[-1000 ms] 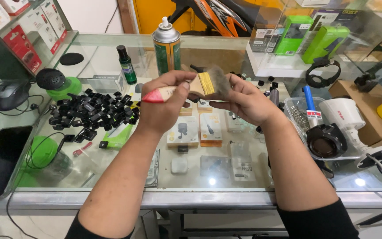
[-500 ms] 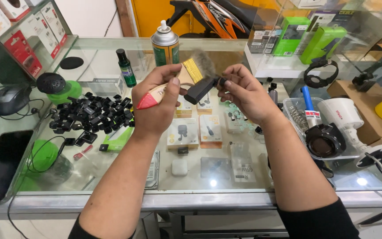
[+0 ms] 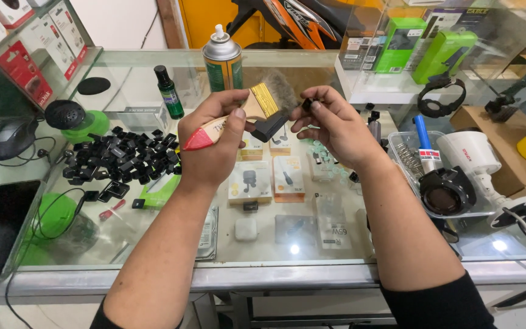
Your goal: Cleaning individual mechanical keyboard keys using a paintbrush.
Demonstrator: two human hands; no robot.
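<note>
Paintbrush point(image 3: 248, 113) sits clamped in my left hand point(image 3: 211, 146), bristles just beside the small black part point(image 3: 306, 103) pinched by my right hand's point(image 3: 336, 128) fingers point(image 3: 315, 108), above the glass table point(image 3: 153, 244).

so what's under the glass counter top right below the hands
Under the glass counter lie small boxed accessories, a white case and clear packets. The left hand and right hand cover some of the display.

One paintbrush point(image 3: 257, 109), one spray can point(image 3: 223, 58), one small green bottle point(image 3: 169, 92) — and two hands, left point(image 3: 214, 146) and right point(image 3: 333, 125).
</note>
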